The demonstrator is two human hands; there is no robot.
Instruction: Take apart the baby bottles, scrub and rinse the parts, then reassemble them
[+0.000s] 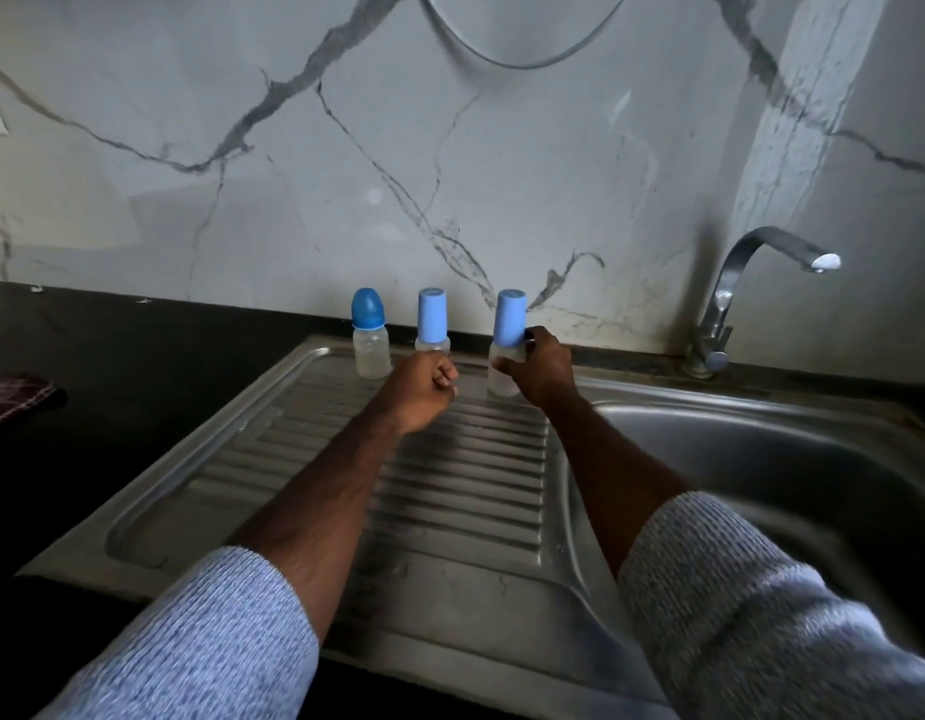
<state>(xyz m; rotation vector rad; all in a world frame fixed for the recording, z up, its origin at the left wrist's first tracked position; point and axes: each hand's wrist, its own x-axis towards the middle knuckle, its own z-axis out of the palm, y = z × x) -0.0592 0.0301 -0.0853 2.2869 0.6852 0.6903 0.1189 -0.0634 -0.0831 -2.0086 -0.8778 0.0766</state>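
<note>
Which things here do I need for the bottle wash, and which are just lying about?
For the job:
- right bottle, held by the right hand
- middle bottle, behind the left hand
- left bottle
- tap
- sink basin
- drainboard

Lying about:
- checked cloth
- hanging cable

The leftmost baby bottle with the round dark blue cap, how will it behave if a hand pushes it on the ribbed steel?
The leftmost bottle looks like thin clear plastic and seems empty, so it is probably light. It stands tall on a narrow base on the ribbed drainboard, so a push near the cap would likely tip it. Once down, its round body may roll.
</note>
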